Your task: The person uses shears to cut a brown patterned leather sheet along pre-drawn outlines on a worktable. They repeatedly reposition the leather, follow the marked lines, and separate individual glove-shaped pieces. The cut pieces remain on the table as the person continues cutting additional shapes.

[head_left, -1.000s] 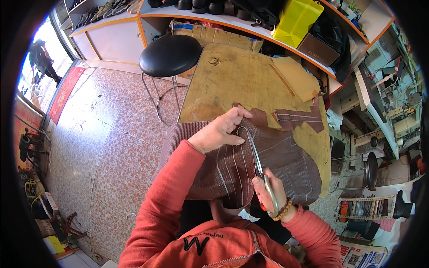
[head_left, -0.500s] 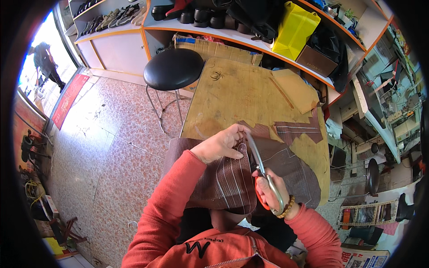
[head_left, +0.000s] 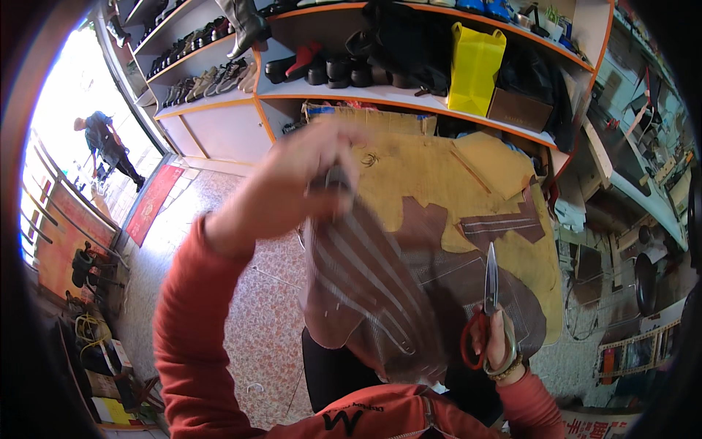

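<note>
Blurred by motion, my left hand (head_left: 292, 175) is raised at the left of the table, its fingers closed on the upper end of a brown leather piece (head_left: 365, 271). The piece hangs from the hand toward my lap, curved and marked with pale lines. At the right, my right hand (head_left: 499, 340) grips scissors (head_left: 491, 282) by their handles, one loop red. Their blades point away from me, apart from the raised piece. Under them, more brown leather (head_left: 515, 293) with drawn lines lies on the table's near side.
The wooden table (head_left: 431, 164) carries leather offcuts (head_left: 504, 225) and a tan sheet (head_left: 497, 161). Behind it, shelves hold shoes, a yellow bag (head_left: 475, 69) and a brown box (head_left: 518, 108). A person (head_left: 110, 146) stands outside the doorway at the far left.
My left hand has lifted the leather piece up and to the left, swinging it away from the scissors. My right hand, still holding the scissors, has moved right and nearer to me. The view has shifted.
</note>
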Action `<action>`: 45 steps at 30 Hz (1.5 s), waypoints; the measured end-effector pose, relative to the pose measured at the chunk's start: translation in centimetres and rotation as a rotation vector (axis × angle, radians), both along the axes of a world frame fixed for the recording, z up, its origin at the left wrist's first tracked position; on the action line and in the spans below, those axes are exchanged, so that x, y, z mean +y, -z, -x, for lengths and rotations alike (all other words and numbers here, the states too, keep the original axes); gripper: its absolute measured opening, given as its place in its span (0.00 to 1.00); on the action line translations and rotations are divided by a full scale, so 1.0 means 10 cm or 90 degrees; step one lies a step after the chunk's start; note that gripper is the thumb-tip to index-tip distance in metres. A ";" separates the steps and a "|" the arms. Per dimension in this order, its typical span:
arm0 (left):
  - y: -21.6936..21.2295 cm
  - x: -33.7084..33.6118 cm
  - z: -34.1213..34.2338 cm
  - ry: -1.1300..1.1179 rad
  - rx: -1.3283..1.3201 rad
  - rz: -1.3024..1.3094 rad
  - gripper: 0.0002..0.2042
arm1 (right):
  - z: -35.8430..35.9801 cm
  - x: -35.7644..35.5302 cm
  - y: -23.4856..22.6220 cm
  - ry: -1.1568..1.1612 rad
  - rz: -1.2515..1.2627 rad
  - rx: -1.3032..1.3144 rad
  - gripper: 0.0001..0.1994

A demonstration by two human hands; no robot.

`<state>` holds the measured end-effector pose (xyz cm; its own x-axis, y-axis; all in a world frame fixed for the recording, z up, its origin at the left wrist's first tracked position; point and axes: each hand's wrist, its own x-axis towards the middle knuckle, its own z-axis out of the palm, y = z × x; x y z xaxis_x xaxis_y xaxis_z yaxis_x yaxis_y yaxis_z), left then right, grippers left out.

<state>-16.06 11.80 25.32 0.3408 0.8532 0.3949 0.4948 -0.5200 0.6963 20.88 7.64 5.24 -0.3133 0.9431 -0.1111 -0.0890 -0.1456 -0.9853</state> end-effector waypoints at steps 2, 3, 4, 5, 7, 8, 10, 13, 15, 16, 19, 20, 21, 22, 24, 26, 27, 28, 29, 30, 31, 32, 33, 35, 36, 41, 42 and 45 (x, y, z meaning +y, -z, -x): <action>-0.35 0.36 0.04 -0.042 -0.040 -0.061 0.27 | -0.06 -0.04 0.06 0.017 0.026 0.045 0.27; -0.50 0.58 0.04 -0.071 -0.116 -0.100 0.26 | -0.11 -0.05 0.07 0.029 0.037 0.071 0.27; -0.67 0.78 0.07 -0.143 -0.156 -0.142 0.24 | -0.15 -0.07 0.09 0.052 0.045 0.078 0.27; -0.83 0.95 0.12 -0.132 -0.317 -0.123 0.18 | -0.21 -0.08 0.09 0.067 0.055 0.076 0.27; -1.10 1.23 0.25 -0.186 -0.525 -0.137 0.16 | -0.31 -0.09 0.09 0.087 0.074 0.083 0.27; -1.08 1.37 0.26 -0.242 -0.641 -0.157 0.13 | -0.36 -0.08 0.09 0.100 0.055 0.069 0.28; -1.05 1.65 0.32 -0.309 -0.853 -0.157 0.09 | -0.43 -0.05 0.10 0.129 0.076 0.086 0.27; -0.43 1.97 0.44 -0.420 -1.015 -0.111 0.04 | -0.51 -0.03 0.16 0.175 0.114 0.106 0.25; 0.36 2.16 0.37 -0.493 -0.868 -0.113 0.03 | -0.56 -0.03 0.24 0.172 0.120 0.109 0.25; 0.79 2.28 0.28 -0.588 -0.886 -0.158 0.07 | -0.58 -0.02 0.28 0.167 0.109 0.089 0.25; 2.12 2.29 0.16 -0.619 -0.506 0.000 0.10 | -0.65 -0.02 0.44 0.186 0.129 0.063 0.26; 2.50 2.27 0.06 -0.610 -0.554 0.057 0.06 | -0.65 -0.03 0.49 0.186 0.147 0.080 0.27; 2.83 2.24 -0.02 -0.633 -0.585 0.087 0.03 | -0.64 -0.01 0.54 0.176 0.164 0.098 0.28; 3.07 2.22 -0.10 -0.657 -0.653 0.111 0.02 | -0.64 0.00 0.57 0.188 0.161 0.097 0.28; 3.38 2.22 -0.22 -0.761 -0.570 0.095 0.08 | -0.67 0.01 0.61 0.193 0.140 0.081 0.28; 3.48 2.19 -0.18 -0.831 -0.521 0.113 0.11 | -0.73 -0.02 0.61 0.231 0.116 0.013 0.29; 3.48 2.16 -0.16 -0.847 -0.489 0.124 0.12 | -0.74 -0.02 0.62 0.251 0.103 0.010 0.29; 3.46 2.11 -0.16 -0.868 -0.444 0.137 0.14 | -0.78 -0.02 0.62 0.225 0.078 -0.004 0.29; 3.43 2.03 -0.11 -0.856 -0.466 0.121 0.15 | -0.85 -0.03 0.60 0.206 0.055 -0.020 0.29; 3.38 1.92 -0.04 -0.851 -0.475 0.106 0.15 | -0.89 -0.01 0.61 0.200 0.043 0.016 0.28; 3.36 1.79 -0.11 -0.824 -0.502 0.174 0.15 | -0.91 -0.04 0.62 0.204 0.033 0.047 0.27; 3.32 1.61 -0.11 -0.777 -0.506 0.217 0.15 | -0.98 -0.04 0.60 0.208 0.029 -0.005 0.26; 3.32 1.39 -0.18 -0.754 -0.490 0.188 0.15 | -1.04 -0.11 0.58 0.248 0.012 -0.019 0.21; 3.29 0.91 -0.29 -0.666 -0.519 0.229 0.15 | -1.21 -0.17 0.51 0.204 -0.009 -0.025 0.13; 3.27 0.65 -0.35 -0.608 -0.540 0.216 0.15 | -1.28 -0.22 0.47 0.203 -0.004 -0.011 0.10; 3.05 -0.09 -0.62 -0.391 -0.623 0.304 0.20 | -1.48 -0.31 0.38 0.243 0.003 -0.298 0.13; 2.99 -0.16 -0.68 -0.388 -0.628 0.334 0.20 | -1.49 -0.33 0.38 0.242 0.025 -0.308 0.14; 2.85 -0.28 -0.86 -0.361 -0.669 0.441 0.19 | -1.52 -0.40 0.41 0.240 0.040 -0.338 0.17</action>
<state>-7.43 8.96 -3.18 -0.3073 0.8997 -0.3101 -0.3937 0.1765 0.9021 36.03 3.62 1.09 0.1500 0.9641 -0.2189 0.3512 -0.2589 -0.8998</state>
